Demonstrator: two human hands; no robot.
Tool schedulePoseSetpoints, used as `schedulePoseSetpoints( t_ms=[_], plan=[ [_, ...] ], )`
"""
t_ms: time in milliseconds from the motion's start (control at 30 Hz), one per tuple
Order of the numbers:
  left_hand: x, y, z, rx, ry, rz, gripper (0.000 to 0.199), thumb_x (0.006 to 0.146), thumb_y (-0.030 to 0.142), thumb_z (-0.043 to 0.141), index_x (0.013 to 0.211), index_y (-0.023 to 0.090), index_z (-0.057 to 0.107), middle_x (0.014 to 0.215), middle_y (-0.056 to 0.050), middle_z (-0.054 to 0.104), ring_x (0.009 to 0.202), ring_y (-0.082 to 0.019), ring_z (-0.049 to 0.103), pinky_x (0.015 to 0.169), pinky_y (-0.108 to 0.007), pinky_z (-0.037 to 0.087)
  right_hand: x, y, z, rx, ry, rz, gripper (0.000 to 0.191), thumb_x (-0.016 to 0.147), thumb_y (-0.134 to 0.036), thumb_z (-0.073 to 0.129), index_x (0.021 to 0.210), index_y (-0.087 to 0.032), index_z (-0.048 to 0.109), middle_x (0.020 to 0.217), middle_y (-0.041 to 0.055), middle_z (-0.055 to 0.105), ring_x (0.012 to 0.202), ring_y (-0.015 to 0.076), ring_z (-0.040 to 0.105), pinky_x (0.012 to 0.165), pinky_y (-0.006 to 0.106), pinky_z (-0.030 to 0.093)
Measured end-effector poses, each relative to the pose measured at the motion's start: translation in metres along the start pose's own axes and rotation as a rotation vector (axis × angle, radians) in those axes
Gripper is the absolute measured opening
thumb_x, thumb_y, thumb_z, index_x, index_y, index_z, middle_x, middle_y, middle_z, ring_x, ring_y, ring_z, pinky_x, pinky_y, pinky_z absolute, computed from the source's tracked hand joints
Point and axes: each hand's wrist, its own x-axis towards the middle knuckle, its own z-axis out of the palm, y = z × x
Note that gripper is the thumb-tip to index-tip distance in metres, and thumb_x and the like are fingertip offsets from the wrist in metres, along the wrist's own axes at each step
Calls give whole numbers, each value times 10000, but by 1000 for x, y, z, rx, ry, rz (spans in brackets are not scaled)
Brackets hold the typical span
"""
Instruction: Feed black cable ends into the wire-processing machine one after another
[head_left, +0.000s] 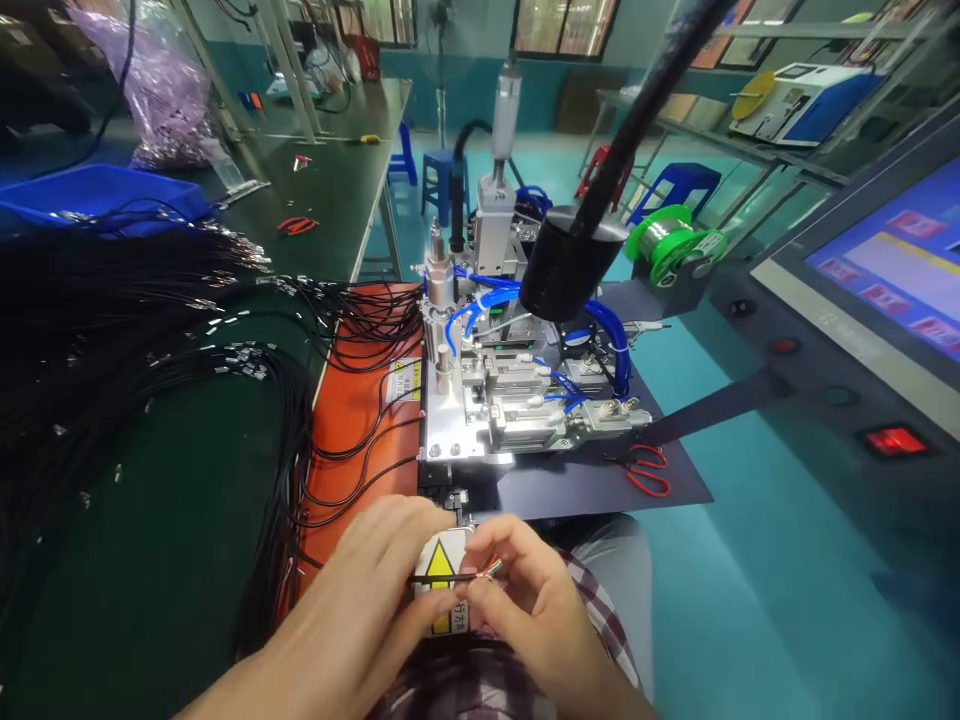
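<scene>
A thin black cable (444, 578) runs crosswise between my two hands, just in front of a white label with a yellow arrow (441, 562). Its right end splits into fine coloured wires (493, 568). My right hand (529, 590) pinches the cable near this split, thumb and fingertips together. On the cable's left part, my left hand (379, 575) is closed round it, and the fingers hide where it continues. Beyond my hands stands a metal machine (517, 400) with blue air tubes.
Black cables (281, 400) lie in bundles at left, crossing the orange surface (345, 400). Red-handled scissors (649, 470) rest on the dark plate right of the machine. A black cylinder (570, 262) hangs above it. A screen panel (892, 260) and its arm stand at right.
</scene>
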Motion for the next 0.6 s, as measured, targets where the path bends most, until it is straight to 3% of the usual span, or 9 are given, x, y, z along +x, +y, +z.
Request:
schedulePoseSetpoints(
  t_ms=[100,167,400,500,600],
  plan=[
    [69,43,-21,-175,-134,-100,210,920,242,455,1126,257,493,962,-5,629,855,-155,605,709,-243,505,-1,0,-9,-84,20,-48,154,797,-180,635,930,-221,569,835,-13,572,702,111,509,650,227,445],
    [89,56,-23,-206,-149,-106,134,931,241,420,999,238,536,887,4,635,796,-145,605,682,-229,490,-1,-1,-15,-107,21,-56,188,791,-169,638,960,-217,569,817,-13,587,703,115,527,673,238,451],
    [85,52,-12,-36,-109,-39,155,933,245,401,952,208,551,834,-20,626,733,-156,589,657,-252,468,6,-4,-20,-126,100,-34,134,808,-246,622,927,-195,589,735,-9,590,609,119,545,587,246,457],
    [88,52,-10,-38,-66,1,182,936,240,394,914,207,571,825,-21,646,704,-150,603,642,-243,477,8,-6,-25,-185,109,-110,175,820,-226,600,993,-209,580,797,9,604,651,134,556,604,259,471],
    [89,48,-7,-121,-49,-53,162,936,233,424,997,237,573,895,0,667,769,-134,628,685,-213,483,8,-10,-32,-366,136,-248,190,782,-187,644,965,-222,602,858,15,587,710,149,560,658,280,468]
  ],
)
